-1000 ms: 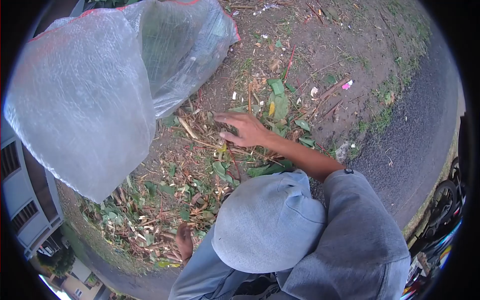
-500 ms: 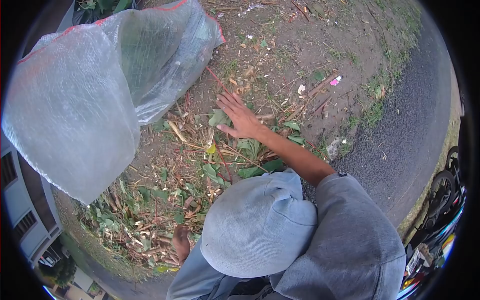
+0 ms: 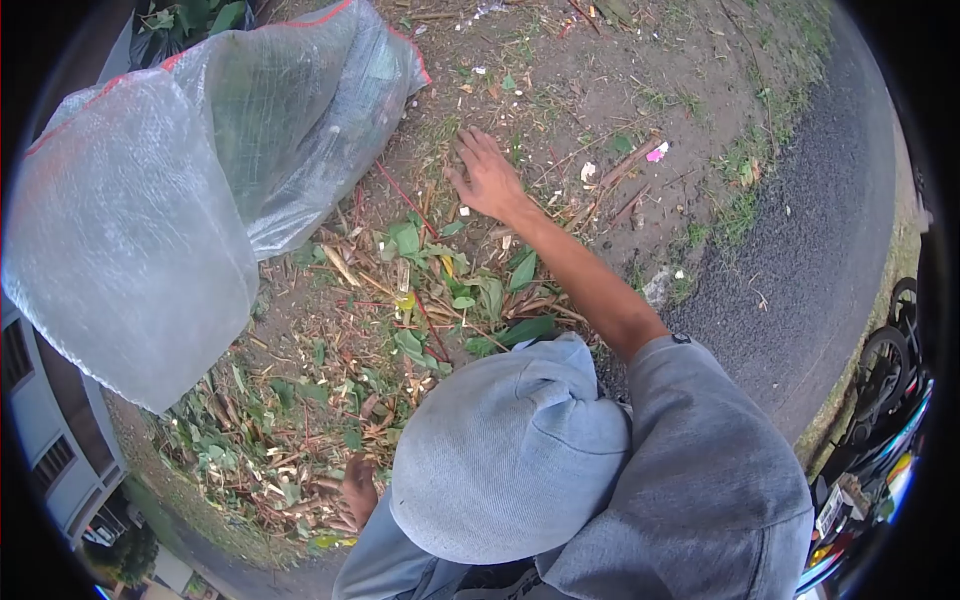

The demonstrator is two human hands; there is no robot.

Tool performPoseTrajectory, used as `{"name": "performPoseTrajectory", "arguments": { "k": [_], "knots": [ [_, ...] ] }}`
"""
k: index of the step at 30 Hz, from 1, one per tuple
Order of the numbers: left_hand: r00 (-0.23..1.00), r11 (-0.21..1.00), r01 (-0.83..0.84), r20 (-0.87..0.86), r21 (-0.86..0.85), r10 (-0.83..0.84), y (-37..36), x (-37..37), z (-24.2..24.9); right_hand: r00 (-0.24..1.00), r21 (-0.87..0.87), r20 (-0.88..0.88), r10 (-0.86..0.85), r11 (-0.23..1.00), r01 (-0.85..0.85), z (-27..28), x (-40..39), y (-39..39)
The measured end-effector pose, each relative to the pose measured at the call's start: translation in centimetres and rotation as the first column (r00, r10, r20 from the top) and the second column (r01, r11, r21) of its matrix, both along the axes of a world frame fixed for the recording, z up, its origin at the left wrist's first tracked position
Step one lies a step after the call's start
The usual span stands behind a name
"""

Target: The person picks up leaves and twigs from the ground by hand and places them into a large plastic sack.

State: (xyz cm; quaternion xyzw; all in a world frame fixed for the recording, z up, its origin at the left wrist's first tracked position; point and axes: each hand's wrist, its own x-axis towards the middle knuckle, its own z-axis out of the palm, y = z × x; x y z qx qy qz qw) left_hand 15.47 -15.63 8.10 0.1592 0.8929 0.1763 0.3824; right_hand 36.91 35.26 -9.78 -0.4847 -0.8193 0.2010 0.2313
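My right hand point(image 3: 486, 175) is stretched out over the bare soil, palm down, with its fingers apart and nothing in them. Just below it lie green leaves point(image 3: 405, 238) and a thin red stem point(image 3: 407, 200). My left hand point(image 3: 360, 490) shows beside my left knee, close to the heap of wood chips and leaves point(image 3: 290, 465). Its fingers look loosely apart, and the wrist is hidden behind the leg. Left of my right hand, a large translucent woven plastic sack point(image 3: 130, 230) with a red-stitched edge lies on the ground, its mouth gaping.
A dark bag of leaves point(image 3: 190, 22) stands behind the sack. Sticks point(image 3: 632, 162) and a pink-and-white scrap point(image 3: 657, 152) lie on the soil. An asphalt road point(image 3: 800, 250) runs along the right, with parked motorcycles point(image 3: 880, 380) beyond. A building point(image 3: 50, 430) is at left.
My right hand has moved up and away from the leaves, which now show uncovered below it. My left hand has shifted slightly, its fingers looking looser. The sack appears a little farther left.
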Motion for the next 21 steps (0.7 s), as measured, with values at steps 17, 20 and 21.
{"name": "performPoseTrajectory", "arguments": {
  "k": [17,20,21],
  "knots": [
    [0.991,0.982,0.124,-0.027,-0.144,-0.129,-2.1,-1.5,-1.2,0.919,0.033,0.338,-0.203,0.978,0.204,1.5,20.3,-1.1],
    [0.990,0.982,0.131,-0.035,-0.137,-0.137,-1.4,-1.1,-0.9,0.921,-0.093,0.390,0.024,0.996,0.013,1.4,23.9,-2.5],
    [0.990,0.982,0.131,-0.042,-0.140,-0.138,-1.2,-1.0,-0.8,0.919,-0.165,0.393,0.038,0.986,0.030,1.5,24.6,-3.0]
  ]
}}
